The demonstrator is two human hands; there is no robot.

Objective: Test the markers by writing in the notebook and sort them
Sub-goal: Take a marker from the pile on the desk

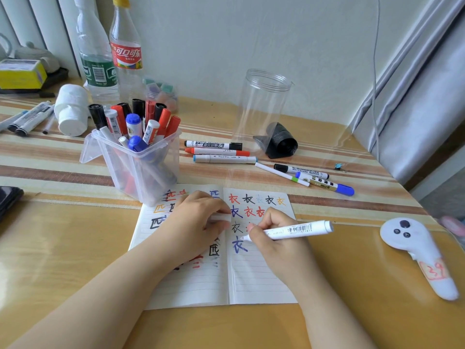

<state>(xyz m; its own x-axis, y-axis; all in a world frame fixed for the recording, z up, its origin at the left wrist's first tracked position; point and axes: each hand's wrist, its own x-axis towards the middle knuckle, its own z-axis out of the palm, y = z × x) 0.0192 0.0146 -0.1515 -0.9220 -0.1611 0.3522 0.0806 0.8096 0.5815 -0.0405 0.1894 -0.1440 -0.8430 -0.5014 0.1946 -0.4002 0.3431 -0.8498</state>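
Observation:
An open lined notebook (254,278) lies on the table, both pages carrying coloured test characters. My right hand (273,244) grips a white marker (294,230) with its tip on the right page beside a blue character. My left hand (201,220) rests on the left page and holds a white cap (221,217) in its fingers. A clear plastic bin (141,162) full of red, black and blue markers stands behind the notebook. Three markers (219,151) lie in a row behind it, three more markers (312,176) lie to the right.
A clear empty jar (261,107) and a black roll (279,141) stand at the back. Two bottles (113,51), a white paper roll (71,109) and more pens (27,119) sit back left. A white controller (417,245) lies right. A dark object (8,197) is at the left edge.

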